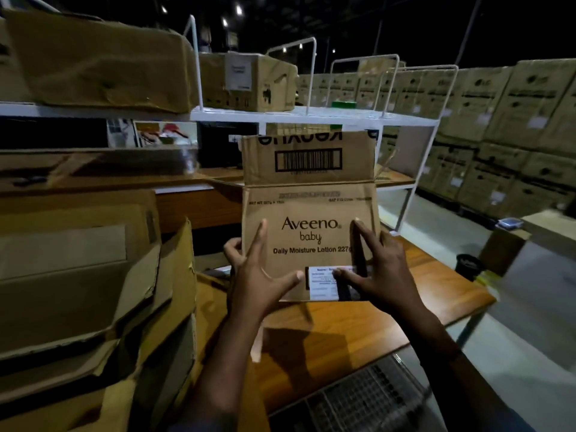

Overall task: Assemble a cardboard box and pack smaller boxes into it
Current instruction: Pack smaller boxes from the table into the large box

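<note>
We have the Aveeno baby box (311, 210) upright in front of us over the wooden desk (367, 328), its printed face toward us and its top flap (308, 157) standing up just below the white shelf (280, 115). We cannot tell whether its bottom edge rests on the desk.

The left grip (258, 285) has its index finger straight on the face, its thumb along the lower edge and its other fingers curled round the box's left edge. The right grip (383, 275) is spread wide and flat, with fingers pressing the face near the right edge and the thumb on the white label (321, 285); it encloses nothing.

As we judge it, the box isn't squared up yet. With only one side truly held, it could twist or slide out once we push the walls apart. The raised flap may snag on the shelf if we lift. The stack of worn cartons (78, 275) close on the left crowds that elbow and could be knocked.
</note>
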Motion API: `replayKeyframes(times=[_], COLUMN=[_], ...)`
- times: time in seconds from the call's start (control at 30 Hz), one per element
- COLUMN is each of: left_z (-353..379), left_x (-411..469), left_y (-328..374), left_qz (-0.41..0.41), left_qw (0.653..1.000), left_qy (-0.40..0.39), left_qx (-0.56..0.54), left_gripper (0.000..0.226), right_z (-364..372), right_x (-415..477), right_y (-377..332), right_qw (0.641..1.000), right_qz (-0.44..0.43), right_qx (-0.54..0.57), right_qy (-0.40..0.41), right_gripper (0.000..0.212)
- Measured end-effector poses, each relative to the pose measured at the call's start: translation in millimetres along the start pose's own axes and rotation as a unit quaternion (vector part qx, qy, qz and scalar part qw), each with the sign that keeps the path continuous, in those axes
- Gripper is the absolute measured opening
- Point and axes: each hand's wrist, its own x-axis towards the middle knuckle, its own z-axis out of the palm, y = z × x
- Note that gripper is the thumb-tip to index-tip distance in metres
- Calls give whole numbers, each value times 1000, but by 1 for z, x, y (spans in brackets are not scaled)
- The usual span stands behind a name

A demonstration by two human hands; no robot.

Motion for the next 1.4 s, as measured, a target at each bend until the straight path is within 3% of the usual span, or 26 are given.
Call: replayKeyframes(times=[0.27, 0.47, 0.67, 1.0, 1.17, 1.4], left_z=[-67, -145, -238, -389, -430, -456], left_x=[11, 11, 15, -1, -8, -13], left_y=[71, 74, 38, -52, -116, -194], left_qz=[31, 35, 53, 68, 40, 12], left_qw=[993, 988, 985, 978, 978, 987], left_qy=[61, 81, 55, 93, 101, 108], left_qx=[91, 129, 155, 175, 179, 118], left_gripper=[122, 127, 130, 130, 136, 141], right_z=[-43, -42, -18, 56, 102, 161], right_x=[14, 16, 5, -16, -24, -31], right_y=[-40, -104, -186, -338, -379, -405], right_qw=[995, 984, 981, 976, 977, 973], right_qz=[-35, -71, -85, -119, -142, -131], right_qx=[80, 147, 149, 163, 156, 178], right_qy=[49, 73, 92, 77, 15, -64], right_gripper=[103, 101, 97, 99, 105, 132])
